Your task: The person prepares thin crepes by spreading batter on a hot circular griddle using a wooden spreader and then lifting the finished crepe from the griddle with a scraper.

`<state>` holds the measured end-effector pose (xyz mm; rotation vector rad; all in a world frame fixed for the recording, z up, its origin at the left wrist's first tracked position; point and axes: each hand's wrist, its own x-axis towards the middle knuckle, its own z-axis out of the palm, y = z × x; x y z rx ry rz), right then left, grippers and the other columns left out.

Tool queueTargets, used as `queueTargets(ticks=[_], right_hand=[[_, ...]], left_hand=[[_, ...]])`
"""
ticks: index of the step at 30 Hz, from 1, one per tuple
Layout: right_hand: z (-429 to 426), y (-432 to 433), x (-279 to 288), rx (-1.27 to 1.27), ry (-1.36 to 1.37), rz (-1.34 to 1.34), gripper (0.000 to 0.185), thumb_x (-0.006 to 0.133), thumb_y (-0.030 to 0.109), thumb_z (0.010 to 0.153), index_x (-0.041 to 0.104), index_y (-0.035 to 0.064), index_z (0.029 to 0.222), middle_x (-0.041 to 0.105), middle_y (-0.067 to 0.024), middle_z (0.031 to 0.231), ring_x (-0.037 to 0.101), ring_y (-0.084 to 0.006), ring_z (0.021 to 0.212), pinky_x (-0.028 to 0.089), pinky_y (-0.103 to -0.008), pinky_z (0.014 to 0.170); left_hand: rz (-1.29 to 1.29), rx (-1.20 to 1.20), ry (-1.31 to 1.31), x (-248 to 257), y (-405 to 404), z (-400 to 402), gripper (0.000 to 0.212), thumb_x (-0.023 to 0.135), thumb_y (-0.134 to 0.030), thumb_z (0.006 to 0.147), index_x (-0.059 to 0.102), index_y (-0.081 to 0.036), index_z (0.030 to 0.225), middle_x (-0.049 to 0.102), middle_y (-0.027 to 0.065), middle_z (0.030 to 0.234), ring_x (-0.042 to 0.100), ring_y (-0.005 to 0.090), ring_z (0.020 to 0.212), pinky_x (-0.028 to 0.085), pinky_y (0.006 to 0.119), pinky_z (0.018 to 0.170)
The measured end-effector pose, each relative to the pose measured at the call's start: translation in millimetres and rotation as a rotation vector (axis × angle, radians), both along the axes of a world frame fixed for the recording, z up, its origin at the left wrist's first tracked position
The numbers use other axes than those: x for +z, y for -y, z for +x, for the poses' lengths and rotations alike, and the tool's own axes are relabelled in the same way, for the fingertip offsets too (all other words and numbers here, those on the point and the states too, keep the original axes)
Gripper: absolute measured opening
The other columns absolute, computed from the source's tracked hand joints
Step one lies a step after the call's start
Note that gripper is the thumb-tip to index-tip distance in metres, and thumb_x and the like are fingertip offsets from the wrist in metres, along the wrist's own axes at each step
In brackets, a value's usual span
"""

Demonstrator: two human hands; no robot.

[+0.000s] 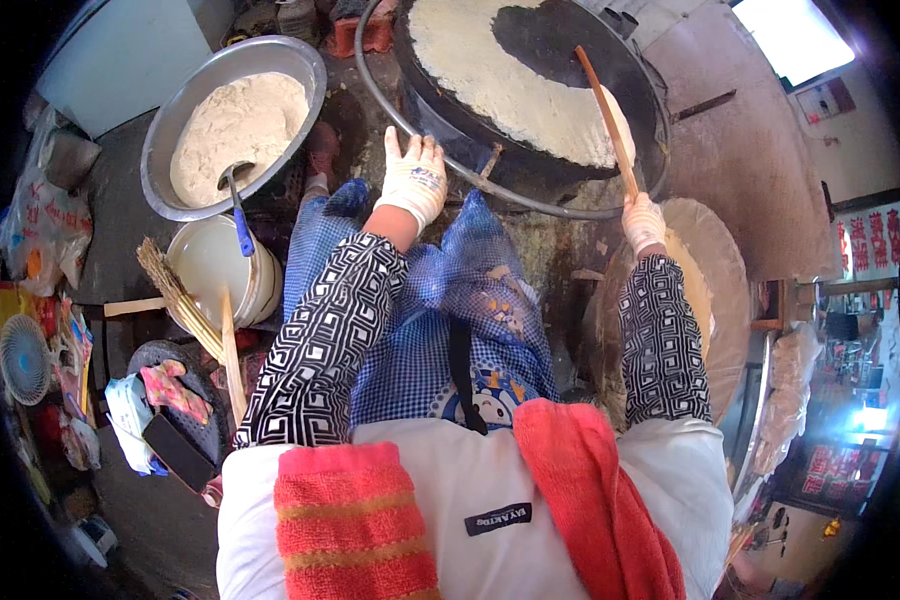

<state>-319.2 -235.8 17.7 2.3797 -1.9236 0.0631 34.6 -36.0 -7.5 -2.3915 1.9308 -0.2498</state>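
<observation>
My left hand point(414, 184), in a white glove, is on the metal ring point(525, 196) around a round black griddle point(547, 41); its fingertips are hard to see. In my gloved right hand point(643, 223) is the end of a long wooden spreading blade point(607, 112). The blade reaches across the griddle's right side. A pale layer of batter point(480, 82) covers much of the griddle, with dark surface bare at the top and right. Some batter lies along the blade.
At the left stands a metal basin point(157, 176) of pale dough or batter point(240, 135) with a ladle point(236, 195). Below it a white bucket point(266, 289) holds cloudy liquid and a straw brush point(187, 300). Round flat sheets point(694, 281) lie beneath my right forearm.
</observation>
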Motion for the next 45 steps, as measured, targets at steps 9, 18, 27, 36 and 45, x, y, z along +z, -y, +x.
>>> queueTargets(ticks=[9,18,27,36,45], right_hand=[[-2.7,3.7,-2.6,-0.05,0.046,-0.012,0.033,0.051,0.037,0.095,0.058,0.0041,0.093,0.066,-0.0272,0.089,0.064,-0.0446,0.088,0.05,-0.0533,0.078],[-18.0,-4.7,-17.9,-0.037,0.047,-0.027,0.036,0.051,0.04,0.095,0.059,0.0052,0.094,0.066,-0.0271,0.085,0.064,-0.0449,0.083,0.05,-0.054,0.074],[-4.6,-8.6,-10.2,-0.087,-0.011,0.012,0.037,0.046,0.039,0.097,0.056,0.0049,0.105,0.067,-0.027,0.088,0.065,-0.044,0.087,0.05,-0.0532,0.078],[-0.9,-10.6,-9.4,-0.06,0.013,-0.04,0.035,0.047,0.037,0.096,0.058,0.0038,0.099,0.067,-0.0239,0.088,0.065,-0.043,0.087,0.05,-0.0531,0.077],[-26.4,-15.4,-16.7,-0.051,0.008,-0.02,0.037,0.05,0.04,0.095,0.057,0.0046,0.1,0.066,-0.0249,0.081,0.064,-0.0442,0.08,0.051,-0.054,0.073]], left_hand=[[0.084,0.091,-0.078,19.0,2.5,16.0,0.055,0.05,-0.032,0.091,0.047,-0.004,0.138,0.042,0.0096,0.148,0.036,0.0262,0.138,0.007,0.067,0.112],[0.135,0.247,0.027,10.9,11.4,49.7,0.058,0.051,-0.033,0.092,0.04,-0.008,0.144,0.033,0.0076,0.154,0.032,0.0266,0.14,0.009,0.066,0.112],[-0.036,-0.124,-0.023,-4.3,-6.4,-75.0,0.057,0.049,-0.029,0.091,0.044,0.0,0.139,0.042,0.015,0.146,0.033,0.0292,0.14,0.008,0.065,0.114],[-0.052,-0.089,-0.029,-6.5,-8.6,-40.4,0.048,0.037,-0.019,0.094,0.047,0.002,0.136,0.046,0.0171,0.143,0.035,0.0308,0.139,0.004,0.068,0.113],[-0.084,0.017,-0.072,-5.1,-2.8,-6.3,0.053,0.045,-0.023,0.091,0.045,0.0,0.139,0.043,0.015,0.146,0.036,0.0306,0.139,0.006,0.068,0.112]])
